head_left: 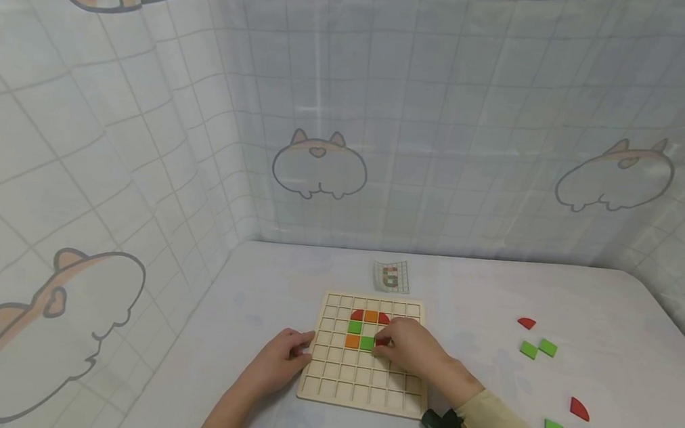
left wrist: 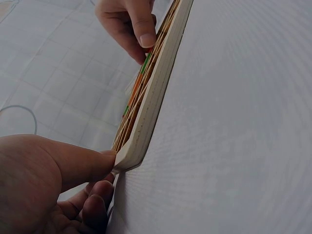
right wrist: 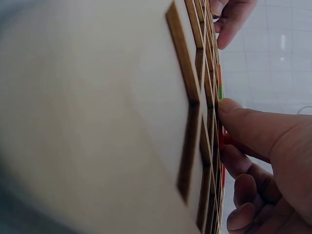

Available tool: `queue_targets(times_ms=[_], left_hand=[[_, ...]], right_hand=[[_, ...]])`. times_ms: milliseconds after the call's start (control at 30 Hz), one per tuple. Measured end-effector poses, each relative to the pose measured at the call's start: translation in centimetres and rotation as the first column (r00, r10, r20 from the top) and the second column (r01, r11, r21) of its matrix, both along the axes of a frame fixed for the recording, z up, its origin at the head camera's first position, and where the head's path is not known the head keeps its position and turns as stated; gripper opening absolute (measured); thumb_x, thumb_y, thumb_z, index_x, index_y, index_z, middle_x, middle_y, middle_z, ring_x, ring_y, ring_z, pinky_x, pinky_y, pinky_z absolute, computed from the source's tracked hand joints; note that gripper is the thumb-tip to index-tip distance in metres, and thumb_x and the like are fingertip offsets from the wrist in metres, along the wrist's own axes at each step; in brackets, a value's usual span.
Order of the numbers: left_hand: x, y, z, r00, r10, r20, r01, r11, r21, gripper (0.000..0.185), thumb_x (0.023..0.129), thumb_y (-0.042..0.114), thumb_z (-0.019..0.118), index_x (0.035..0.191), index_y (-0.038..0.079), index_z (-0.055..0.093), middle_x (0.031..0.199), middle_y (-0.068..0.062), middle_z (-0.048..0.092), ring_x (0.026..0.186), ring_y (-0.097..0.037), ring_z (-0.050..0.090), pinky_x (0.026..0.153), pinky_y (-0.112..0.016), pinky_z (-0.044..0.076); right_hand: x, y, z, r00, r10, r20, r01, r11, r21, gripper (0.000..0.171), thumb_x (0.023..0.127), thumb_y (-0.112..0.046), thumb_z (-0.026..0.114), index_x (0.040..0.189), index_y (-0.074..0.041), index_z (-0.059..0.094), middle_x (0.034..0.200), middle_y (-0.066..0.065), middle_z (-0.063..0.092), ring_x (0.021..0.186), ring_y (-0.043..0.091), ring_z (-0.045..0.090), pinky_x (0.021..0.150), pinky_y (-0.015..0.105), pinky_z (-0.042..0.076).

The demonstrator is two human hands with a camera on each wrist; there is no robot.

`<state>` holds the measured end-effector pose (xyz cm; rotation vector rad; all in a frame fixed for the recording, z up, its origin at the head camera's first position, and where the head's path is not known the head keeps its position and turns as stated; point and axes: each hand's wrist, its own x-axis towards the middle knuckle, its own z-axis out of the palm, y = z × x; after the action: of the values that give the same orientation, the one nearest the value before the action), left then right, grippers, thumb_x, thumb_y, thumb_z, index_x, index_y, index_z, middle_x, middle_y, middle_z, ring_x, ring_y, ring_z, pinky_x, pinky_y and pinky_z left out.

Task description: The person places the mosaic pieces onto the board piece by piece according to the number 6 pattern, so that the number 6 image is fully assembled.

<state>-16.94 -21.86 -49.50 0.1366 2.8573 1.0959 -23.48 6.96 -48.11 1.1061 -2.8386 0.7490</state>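
Right now my right hand [head_left: 407,347] pinches a red piece [right wrist: 222,141] over the wooden grid board [head_left: 328,383]; my left hand [head_left: 281,358] steadies the board's edge with fingers curled against it. Tilted, the piece could jam beside the green tile [head_left: 366,342].

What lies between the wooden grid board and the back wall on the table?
In the head view, a small pattern card lies there on the table, just beyond the grid board; otherwise that stretch is bare.
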Motion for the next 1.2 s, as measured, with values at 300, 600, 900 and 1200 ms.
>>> queue_targets(times_ms=[300,600,900,1200], left_hand=[[0.0,0.1,0.1,1.0,-0.003,0.003,0.003,1.0,-0.004,0.046,0.092,0.017,0.07,0.136,0.006,0.06,0.101,0.003,0.056,0.086,-0.014,0.051,0.074,-0.03,0.045],[0.0,0.1,0.1,1.0,0.007,0.017,-0.007,1.0,0.005,0.047,0.092,0.017,0.071,0.136,0.007,0.06,0.101,0.002,0.056,0.087,-0.014,0.051,0.074,-0.031,0.045],[-0.1,0.1,-0.2,1.0,0.008,0.006,-0.008,1.0,-0.001,0.046,0.092,0.017,0.07,0.136,0.007,0.06,0.101,0.002,0.055,0.086,-0.014,0.051,0.074,-0.03,0.045],[0.1,0.3,0.1,0.999,0.025,0.021,-0.025,1.0,-0.003,0.046,0.092,0.016,0.07,0.136,0.008,0.061,0.1,0.001,0.055,0.086,-0.015,0.05,0.074,-0.032,0.045]], right_hand=[[0.2,0.3,0.4,1.0,-0.012,0.002,0.012,1.0,0.02,0.022,0.085,-0.026,0.08,0.101,-0.011,0.078,0.085,-0.008,0.068,0.075,0.006,0.053,0.069,0.028,0.046],[0.4,1.6,0.9,0.999,-0.032,0.012,0.032,0.999,-0.006,0.026,0.088,-0.026,0.077,0.109,-0.011,0.076,0.1,-0.004,0.068,0.093,0.013,0.061,0.083,0.035,0.05],[1.1,3.9,1.7,0.989,-0.116,0.087,0.118,0.993,-0.016,0.029,0.087,-0.025,0.077,0.111,-0.009,0.075,0.106,-0.002,0.068,0.106,0.021,0.061,0.093,0.043,0.047],[2.0,7.5,1.6,0.97,-0.223,0.096,0.224,0.974,-0.001,0.033,0.083,-0.029,0.08,0.112,-0.014,0.075,0.107,-0.007,0.066,0.098,0.013,0.061,0.084,0.037,0.05]])
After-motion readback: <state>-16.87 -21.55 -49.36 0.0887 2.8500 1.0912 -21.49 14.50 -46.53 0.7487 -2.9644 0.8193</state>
